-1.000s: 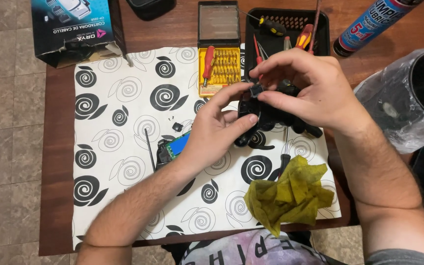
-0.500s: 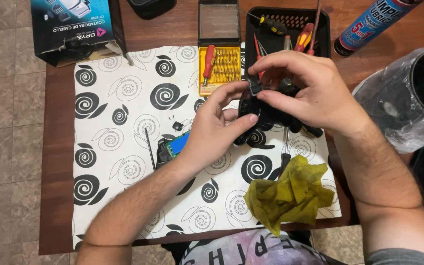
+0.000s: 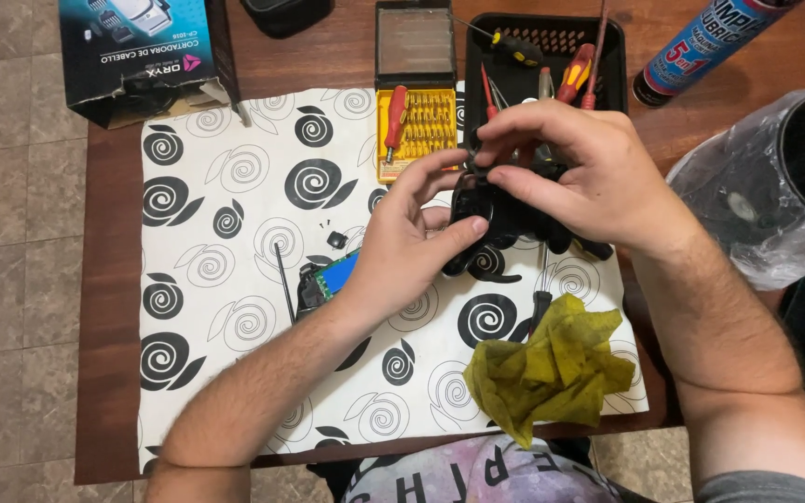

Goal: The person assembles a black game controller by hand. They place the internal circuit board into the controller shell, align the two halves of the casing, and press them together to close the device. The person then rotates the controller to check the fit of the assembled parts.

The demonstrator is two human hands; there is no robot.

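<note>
Both my hands hold a black game controller shell (image 3: 500,216) above a white mat with black spiral patterns (image 3: 235,242). My left hand (image 3: 412,237) grips its left side, thumb on the front. My right hand (image 3: 579,177) covers its top and right side, fingertips pinching at the upper edge near a small part I cannot make out. A blue circuit board with a black piece (image 3: 328,279) lies on the mat just under my left wrist. A small black part (image 3: 335,238) lies beside it.
A crumpled yellow cloth (image 3: 552,373) lies near the front edge, a black-handled screwdriver (image 3: 538,307) beside it. A yellow bit-set case (image 3: 416,130), a black tool tray (image 3: 552,56), a spray can (image 3: 701,47), a cardboard box (image 3: 142,56) and a plastic-wrapped black object (image 3: 775,186) ring the mat.
Both hands stay on the controller; my right fingertips have shifted slightly along its upper edge. Nothing else has moved.
</note>
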